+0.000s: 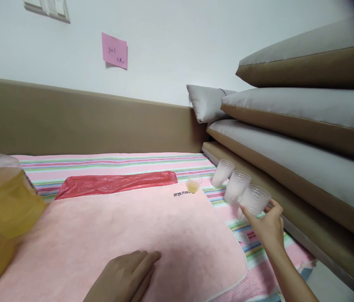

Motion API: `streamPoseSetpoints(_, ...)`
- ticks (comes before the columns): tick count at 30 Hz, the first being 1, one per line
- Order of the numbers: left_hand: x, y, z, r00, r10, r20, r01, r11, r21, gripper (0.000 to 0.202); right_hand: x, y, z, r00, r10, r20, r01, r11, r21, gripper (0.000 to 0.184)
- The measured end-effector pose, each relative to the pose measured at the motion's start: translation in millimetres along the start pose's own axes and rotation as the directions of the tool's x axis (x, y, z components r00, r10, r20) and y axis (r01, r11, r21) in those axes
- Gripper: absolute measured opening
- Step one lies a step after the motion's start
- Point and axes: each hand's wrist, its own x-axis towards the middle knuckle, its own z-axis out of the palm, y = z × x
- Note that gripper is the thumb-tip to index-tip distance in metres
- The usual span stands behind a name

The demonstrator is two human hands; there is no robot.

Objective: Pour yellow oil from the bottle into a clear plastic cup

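At the right, three stacks of clear plastic cups stand in a row on the striped sheet. My right hand [267, 222] has its thumb and fingers around the nearest stack of plastic cups [254, 200]. Just behind it are the middle stack [237, 186] and the far stack [222, 173]. My left hand [128, 274] is over the pink towel [107, 226], fingers stretched out and holding nothing. A small clear cup [193, 184] with something yellowish in it sits at the towel's far right corner, beside printed lettering.
Clear bags of yellow material [7, 205] stand at the left. A red plastic bag [117, 184] lies along the towel's far edge on the striped sheet [101, 161]. Stacked grey and brown cushions [305, 142] rise at the right. A brown backboard [85, 121] runs along the wall.
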Motion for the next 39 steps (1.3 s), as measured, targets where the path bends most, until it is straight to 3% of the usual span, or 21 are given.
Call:
streamPoseSetpoints(4, 4, 3, -5.8, 0.999, -0.031, -0.012, 0.03, 0.999, -0.043, 0.032, -8, -14, -4, 0.997, -0.078, -0.027, 0.081, 0.984, 0.16, 0.117)
streamPoseSetpoints(8, 10, 6, -15.1, 0.991, -0.116, -0.062, 0.106, 0.985, -0.139, 0.026, -39, -56, -3, 0.968, -0.237, 0.08, 0.17, 0.857, 0.486, 0.097)
streamPoseSetpoints(13, 11, 7, -23.4, 0.955, -0.275, -0.109, 0.239, 0.935, -0.264, 0.034, -102, -122, 2, 0.862, -0.43, 0.27, 0.179, 0.756, 0.63, 0.088)
streamPoseSetpoints(18, 8, 8, -28.7, 0.873, -0.436, -0.218, 0.326, 0.855, -0.404, 0.052, -158, -159, 6, 0.729, -0.571, 0.377, 0.17, 0.685, 0.708, 0.08)
streamPoseSetpoints(22, 4, 8, -33.3, 0.784, -0.551, -0.285, 0.343, 0.769, -0.54, 0.063, -184, -173, 9, 0.648, -0.679, 0.345, 0.23, 0.606, 0.761, 0.072)
streamPoseSetpoints(26, -1, 9, -36.6, 0.73, -0.613, -0.302, 0.36, 0.721, -0.592, 0.069, -193, -181, 13, 0.622, -0.722, 0.302, 0.269, 0.56, 0.784, 0.061)
streamPoseSetpoints(39, -1, 9, -32.7, 0.691, -0.659, -0.296, 0.409, 0.694, -0.592, 0.069, -198, -180, 22, 0.623, -0.736, 0.267, 0.312, 0.546, 0.777, 0.058)
